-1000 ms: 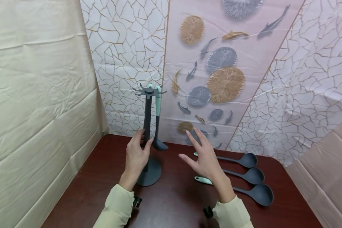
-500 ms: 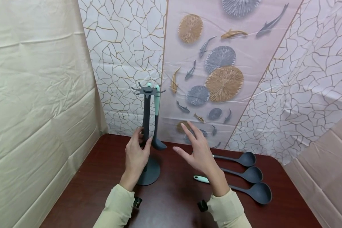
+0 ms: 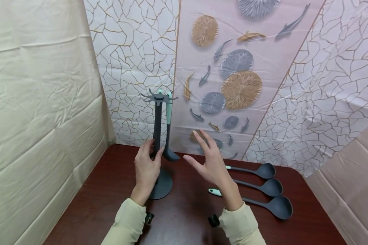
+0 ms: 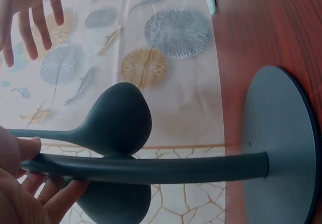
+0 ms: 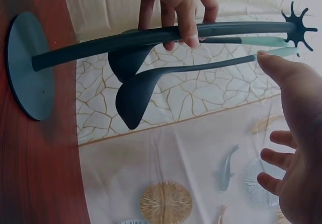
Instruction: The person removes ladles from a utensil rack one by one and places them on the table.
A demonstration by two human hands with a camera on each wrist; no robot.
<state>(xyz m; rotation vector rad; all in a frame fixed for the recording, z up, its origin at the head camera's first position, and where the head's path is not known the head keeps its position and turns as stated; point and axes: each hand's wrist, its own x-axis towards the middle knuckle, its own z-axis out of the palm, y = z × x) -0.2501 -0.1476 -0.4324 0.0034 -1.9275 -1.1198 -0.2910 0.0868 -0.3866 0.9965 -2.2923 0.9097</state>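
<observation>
Over tabletop (image 3: 187, 190), left hand (image 3: 146, 166) grips stand (image 3: 157, 122), right (image 3: 213, 165) spreads; wrist views reveal seemingly two hung ladles (image 5: 136, 98).

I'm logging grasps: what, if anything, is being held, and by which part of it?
The left hand holds the dark stand around the middle of its post; the right hand holds nothing.

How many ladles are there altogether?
5. Three lie on the table: the back ladle, middle ladle and front ladle. Two hang from the stand: a right ladle, and a hidden ladle mostly behind the stand in the head view.
</observation>
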